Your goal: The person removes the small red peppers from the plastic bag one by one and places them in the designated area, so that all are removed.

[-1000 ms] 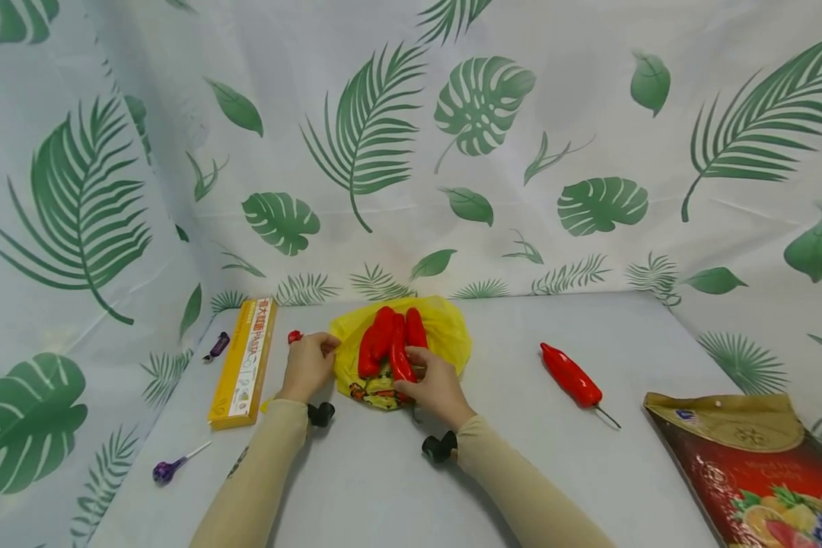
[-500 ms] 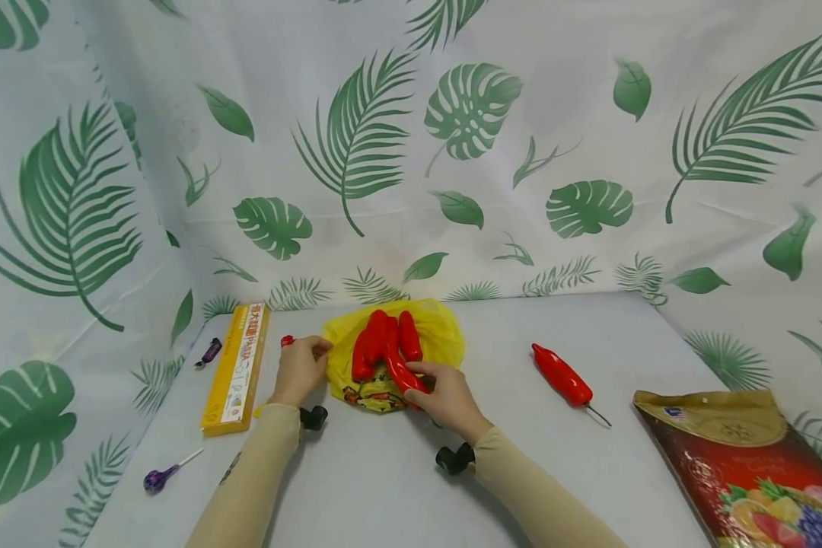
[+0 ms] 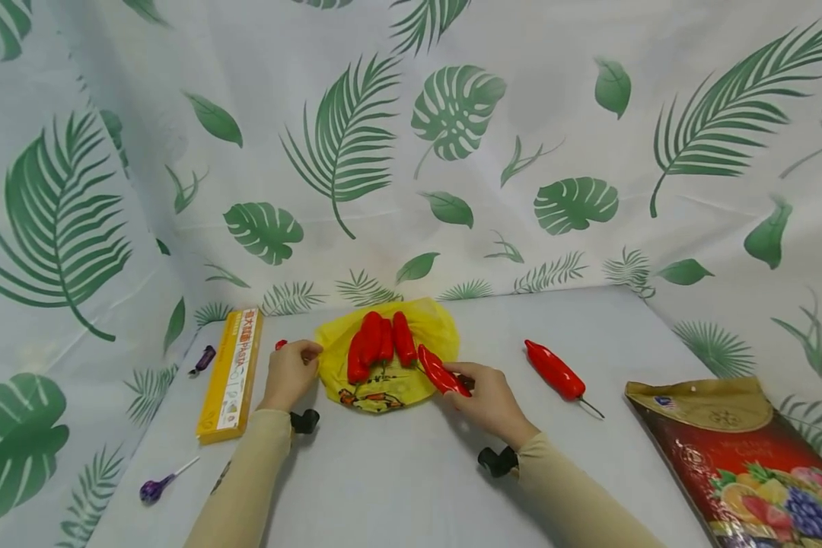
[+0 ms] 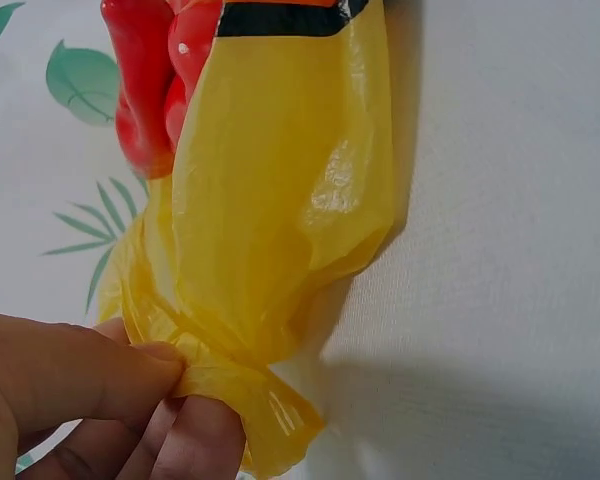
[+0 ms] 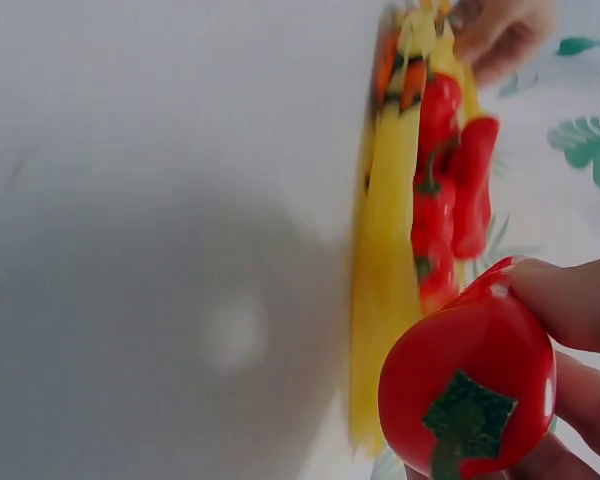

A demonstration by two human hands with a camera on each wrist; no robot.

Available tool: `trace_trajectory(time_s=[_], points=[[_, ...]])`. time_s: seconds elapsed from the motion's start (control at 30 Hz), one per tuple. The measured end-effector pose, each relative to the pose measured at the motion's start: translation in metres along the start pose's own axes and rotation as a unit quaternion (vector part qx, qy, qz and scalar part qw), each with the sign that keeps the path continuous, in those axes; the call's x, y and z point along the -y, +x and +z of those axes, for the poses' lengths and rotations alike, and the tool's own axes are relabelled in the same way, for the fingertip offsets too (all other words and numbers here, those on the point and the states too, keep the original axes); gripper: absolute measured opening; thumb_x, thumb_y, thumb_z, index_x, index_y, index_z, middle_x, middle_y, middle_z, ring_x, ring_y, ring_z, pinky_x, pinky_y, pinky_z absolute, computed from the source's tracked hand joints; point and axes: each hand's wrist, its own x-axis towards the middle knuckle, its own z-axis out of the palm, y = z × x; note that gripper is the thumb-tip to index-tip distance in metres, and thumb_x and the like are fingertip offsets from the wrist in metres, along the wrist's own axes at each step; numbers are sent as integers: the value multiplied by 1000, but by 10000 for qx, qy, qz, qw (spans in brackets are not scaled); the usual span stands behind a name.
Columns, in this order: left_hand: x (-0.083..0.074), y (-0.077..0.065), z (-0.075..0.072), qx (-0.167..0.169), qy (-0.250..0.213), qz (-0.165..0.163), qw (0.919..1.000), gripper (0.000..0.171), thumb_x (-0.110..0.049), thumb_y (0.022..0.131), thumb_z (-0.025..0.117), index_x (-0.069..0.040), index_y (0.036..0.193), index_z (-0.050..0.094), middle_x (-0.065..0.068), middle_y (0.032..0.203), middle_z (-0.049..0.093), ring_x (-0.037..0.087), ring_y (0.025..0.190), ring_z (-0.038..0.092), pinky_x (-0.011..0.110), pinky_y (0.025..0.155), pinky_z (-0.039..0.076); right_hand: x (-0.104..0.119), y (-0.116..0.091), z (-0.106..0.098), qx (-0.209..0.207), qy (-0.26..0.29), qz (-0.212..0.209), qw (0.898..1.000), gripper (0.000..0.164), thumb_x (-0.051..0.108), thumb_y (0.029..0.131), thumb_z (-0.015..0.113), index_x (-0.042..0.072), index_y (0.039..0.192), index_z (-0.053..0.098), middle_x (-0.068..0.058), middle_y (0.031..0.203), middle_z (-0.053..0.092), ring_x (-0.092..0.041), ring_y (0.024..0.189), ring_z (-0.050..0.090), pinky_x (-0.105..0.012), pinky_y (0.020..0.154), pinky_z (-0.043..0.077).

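Observation:
My left hand pinches the left edge of a yellow plastic bag; the left wrist view shows the gathered plastic between thumb and fingers. Several glossy red chili peppers lie in the bag's open mouth. With thumb and fingers, my right hand grips another red chili pepper at the bag's right side. In the right wrist view, this pepper's green stem end faces the camera.
One red chili pepper lies to the right, beside a red and gold candy pouch. At the left are a yellow pasta box, a purple lollipop and a dark wrapped candy. A leaf-patterned curtain stands behind.
My right hand has drawn the chili pepper from among the others toward the bag's right side, and the pepper has tilted. My left hand keeps its pinch on the bag. The head view has shifted slightly.

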Motion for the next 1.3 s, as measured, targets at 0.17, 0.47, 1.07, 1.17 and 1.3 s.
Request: trace_trajectory(time_s=[0.17, 0.47, 1.07, 1.17, 1.3], points=[[0, -1, -2, 65, 22, -84, 9999, 20, -3, 94, 65, -3, 111, 76, 13, 99, 75, 24, 88, 66, 40, 82, 58, -17, -4, -19, -63, -388, 34, 9992, 50, 14, 90, 78, 14, 138, 67, -10, 129, 72, -22, 103, 64, -37, 89, 60], [3, -1, -1, 109, 48, -129, 9998, 19, -3, 94, 66, -3, 110, 76, 13, 101, 76, 25, 90, 68, 41, 85, 59, -45, -12, -42, -96, -868, 485, 9950, 54, 14, 88, 79, 11, 141, 65, -15, 135, 68, -28, 113, 62, -42, 90, 62], [-2, -3, 0, 34, 5, -117, 9999, 18, -3, 94, 66, -2, 109, 76, 15, 99, 76, 25, 90, 69, 39, 80, 59, -65, -16, -71, -704, -1995, 268, 9770, 52, 7, 88, 77, -5, 136, 63, -27, 136, 65, -48, 122, 58, -65, 99, 54], [-3, -3, 0, 39, -11, -109, 9999, 19, -2, 94, 65, -2, 109, 76, 15, 99, 76, 25, 89, 69, 39, 80, 58, -69, -15, -74, -731, -2049, 326, 9755, 52, 7, 88, 77, -5, 137, 63, -27, 136, 65, -48, 122, 58, -66, 100, 53], [-4, -2, 2, 39, -23, -74, 10000, 18, -2, 93, 66, -2, 108, 77, 14, 98, 76, 25, 89, 68, 38, 79, 58, -73, -13, -79, -748, -2048, 408, 9751, 53, 8, 89, 77, -5, 138, 62, -28, 136, 65, -49, 121, 59, -67, 101, 52]])
